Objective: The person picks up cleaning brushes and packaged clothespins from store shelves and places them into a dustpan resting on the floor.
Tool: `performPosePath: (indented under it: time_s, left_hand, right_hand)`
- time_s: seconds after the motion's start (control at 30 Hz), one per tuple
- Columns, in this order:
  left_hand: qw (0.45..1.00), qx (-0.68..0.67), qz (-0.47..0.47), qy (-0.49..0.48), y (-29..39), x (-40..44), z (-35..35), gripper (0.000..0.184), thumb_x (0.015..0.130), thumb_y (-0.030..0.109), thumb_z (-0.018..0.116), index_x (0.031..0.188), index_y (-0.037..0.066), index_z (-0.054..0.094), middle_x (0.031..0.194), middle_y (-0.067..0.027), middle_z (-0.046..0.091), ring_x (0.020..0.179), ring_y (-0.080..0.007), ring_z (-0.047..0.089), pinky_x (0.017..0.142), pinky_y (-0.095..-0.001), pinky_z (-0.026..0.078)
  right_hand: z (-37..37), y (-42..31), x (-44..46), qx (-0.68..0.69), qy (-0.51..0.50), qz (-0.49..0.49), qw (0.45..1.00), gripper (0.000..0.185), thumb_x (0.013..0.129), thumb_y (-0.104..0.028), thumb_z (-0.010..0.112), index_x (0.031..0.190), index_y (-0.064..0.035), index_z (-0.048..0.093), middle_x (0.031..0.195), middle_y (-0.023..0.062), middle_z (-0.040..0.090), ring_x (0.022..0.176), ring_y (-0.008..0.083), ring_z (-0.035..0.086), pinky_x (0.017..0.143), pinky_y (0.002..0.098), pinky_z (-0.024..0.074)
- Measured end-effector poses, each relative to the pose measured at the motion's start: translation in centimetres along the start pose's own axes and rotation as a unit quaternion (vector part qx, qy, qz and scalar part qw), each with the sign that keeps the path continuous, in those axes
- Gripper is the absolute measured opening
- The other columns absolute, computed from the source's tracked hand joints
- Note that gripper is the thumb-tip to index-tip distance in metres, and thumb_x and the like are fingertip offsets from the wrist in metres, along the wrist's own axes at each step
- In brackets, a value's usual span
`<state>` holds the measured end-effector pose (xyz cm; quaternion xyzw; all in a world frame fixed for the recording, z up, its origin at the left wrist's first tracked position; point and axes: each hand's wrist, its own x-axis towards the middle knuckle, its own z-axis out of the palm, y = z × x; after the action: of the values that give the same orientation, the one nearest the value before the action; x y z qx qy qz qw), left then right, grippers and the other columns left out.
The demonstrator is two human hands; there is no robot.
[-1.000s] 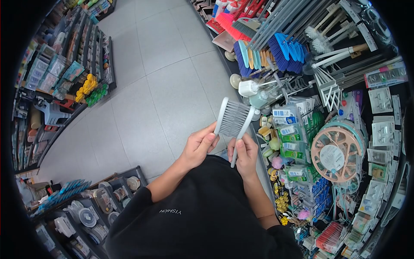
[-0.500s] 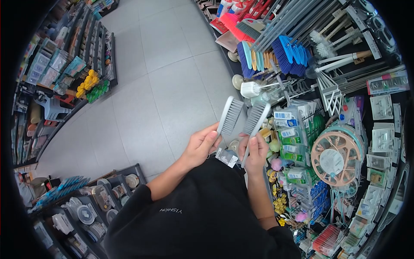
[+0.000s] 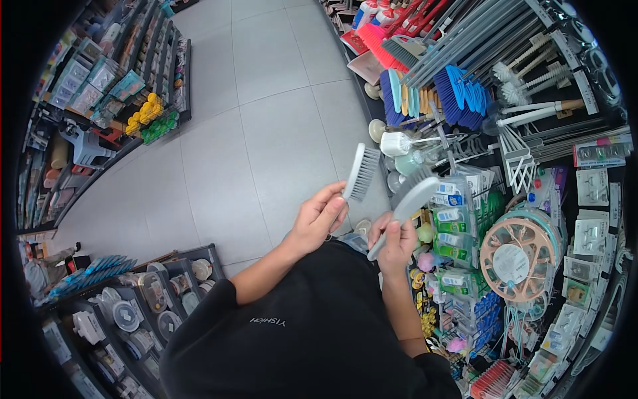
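Note:
My left hand [image 3: 319, 217] is closed around the handle of a white scrub brush with grey bristles [image 3: 361, 174], held upright with the bristles facing right. Beside it, my right hand [image 3: 393, 238] grips a second scrub brush [image 3: 416, 198] of similar look. That one leans to the right, its smooth pale back toward me, and its bristles are blurred and partly hidden behind the head. The two brushes are apart, in front of my black shirt [image 3: 299, 332].
On the right, a crowded shelf holds blue brooms [image 3: 458, 96], a white toilet brush [image 3: 397, 143], packaged goods [image 3: 452, 229] and a peach-coloured reel [image 3: 522, 253]. Grey floor tiles [image 3: 279, 139] run ahead. More shelving stands at left, with black bins [image 3: 174, 292] at lower left.
The brush in my right hand has turned and tipped rightward, so its back now shows instead of its bristles. My left hand's brush stays nearly upright. The surroundings have shifted slightly in view.

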<state>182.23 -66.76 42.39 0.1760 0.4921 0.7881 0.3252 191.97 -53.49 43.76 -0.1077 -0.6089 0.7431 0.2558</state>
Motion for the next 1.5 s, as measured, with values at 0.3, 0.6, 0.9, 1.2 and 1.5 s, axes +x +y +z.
performPosePath:
  time_s: [0.3,0.6,0.9,1.2,1.5]
  left_hand:
    - [1.0,0.003,-0.025,-0.012,-0.3,0.0,0.4,0.046,0.092,0.004,0.054,0.133,-0.001,0.034,0.086,-0.0053,0.056,0.059,-0.0055,0.051,0.051,-0.0197,0.042]
    - [0.999,0.032,-0.01,-0.005,-0.2,0.3,1.1,0.059,0.09,-0.001,0.054,0.142,0.0,0.026,0.099,-0.0126,0.059,0.059,-0.0097,0.053,0.052,-0.0226,0.045]
    - [0.928,-0.317,-0.191,-0.041,-0.3,0.7,-1.0,0.044,0.098,0.018,0.046,0.137,0.004,0.034,0.081,-0.0071,0.057,0.04,-0.0087,0.043,0.036,-0.0223,0.034]
    - [0.932,-0.292,-0.209,-0.042,-0.8,0.6,-2.1,0.05,0.102,0.037,0.026,0.135,0.001,0.034,0.077,-0.0081,0.056,0.038,-0.0128,0.041,0.035,-0.0253,0.035]
    - [0.934,-0.281,-0.222,-0.011,0.4,0.4,-3.7,0.05,0.1,0.04,0.03,0.132,0.002,0.037,0.079,-0.0082,0.058,0.046,-0.0167,0.054,0.041,-0.0272,0.046]
  right_hand:
    - [-0.7,-0.2,0.2,-0.022,-0.013,0.033,0.999,0.02,0.095,-0.014,0.052,0.078,-0.0028,0.049,0.054,0.0,0.049,0.043,0.0047,0.043,0.04,0.0209,0.0336]
    - [-1.0,0.3,-0.1,-0.096,-0.057,0.199,0.974,0.019,0.094,-0.016,0.055,0.085,0.0004,0.06,0.054,-0.0029,0.048,0.042,0.0023,0.038,0.039,0.0215,0.0282]
    - [-1.3,-0.5,0.8,0.154,0.05,0.249,0.955,0.034,0.099,-0.021,0.042,0.123,0.004,0.041,0.057,0.003,0.043,0.036,0.0069,0.034,0.035,0.022,0.0275]
    - [-0.4,0.5,0.6,0.15,0.009,0.302,0.942,0.04,0.097,-0.014,0.043,0.132,0.0027,0.035,0.083,0.0146,0.059,0.041,0.0085,0.045,0.033,0.0194,0.031]
    - [1.1,1.7,1.5,0.239,0.027,0.291,0.926,0.038,0.098,-0.016,0.039,0.133,-0.0028,0.038,0.091,0.0164,0.06,0.042,0.0131,0.048,0.034,0.0229,0.0349]
